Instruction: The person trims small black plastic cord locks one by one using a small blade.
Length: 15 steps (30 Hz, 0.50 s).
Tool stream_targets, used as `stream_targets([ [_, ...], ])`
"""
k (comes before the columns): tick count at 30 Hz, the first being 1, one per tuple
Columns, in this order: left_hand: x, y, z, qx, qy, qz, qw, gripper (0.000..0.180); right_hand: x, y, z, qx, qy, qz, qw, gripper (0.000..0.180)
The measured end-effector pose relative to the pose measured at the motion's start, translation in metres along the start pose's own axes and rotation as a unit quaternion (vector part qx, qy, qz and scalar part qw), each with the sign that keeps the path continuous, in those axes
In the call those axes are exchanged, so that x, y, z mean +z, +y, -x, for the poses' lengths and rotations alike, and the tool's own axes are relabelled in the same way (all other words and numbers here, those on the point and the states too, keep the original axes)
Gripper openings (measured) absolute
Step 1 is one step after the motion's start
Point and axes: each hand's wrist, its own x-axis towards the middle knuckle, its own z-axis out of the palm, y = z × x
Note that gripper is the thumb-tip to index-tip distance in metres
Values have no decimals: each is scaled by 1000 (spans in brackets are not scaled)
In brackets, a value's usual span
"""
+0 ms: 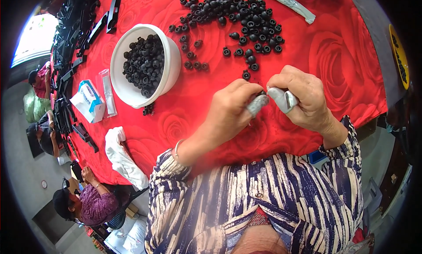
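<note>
Pinching a small black part (261,94) between thumb and forefinger, the left hand (226,109) holds it at the very tips, so that only a sliver shows above the grey covering (257,105) on its thumb. The right hand (305,95) sits just beside, its thumb, in a grey covering (280,99) too, and forefinger brought close together at the tips; I cannot tell whether these fingers grip anything. The two sets of fingertips face each other with a narrow gap between them, and the pinched part lies on the left side of that gap, above the red rose-patterned cloth on the desk (343,69).

Beyond the fingers, a scatter of black rounded parts (252,27) spreads over the cloth toward the far edge, its nearest pieces lying just past the fingertips. Left of the scatter stands a white tub (172,76), well apart from the right hand, with a heap of similar parts (145,62) inside.

Farther left are a white and blue box (89,102), a clear packet (108,95) beside it, and a crumpled white cloth (121,155) nearer the wearer. Long black pieces (72,56) crowd the left edge. A person in a purple top (99,203) sits at that side.
</note>
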Motion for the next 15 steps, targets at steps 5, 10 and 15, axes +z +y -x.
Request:
stream_targets([
  [5, -26, 4, 15, -271, -34, 526, 805, 18, 5, -6, 0, 4, -45, -46, 998, 26],
  [10, -12, -9, 34, -269, -48, 627, 730, 22, 18, -8, 6, -12, -77, -109, 991, 37],
  [15, 4, -17, 41, -289, -59, 684, 667, 21, 21, -5, 5, -29, -82, -80, 993, 35],
])
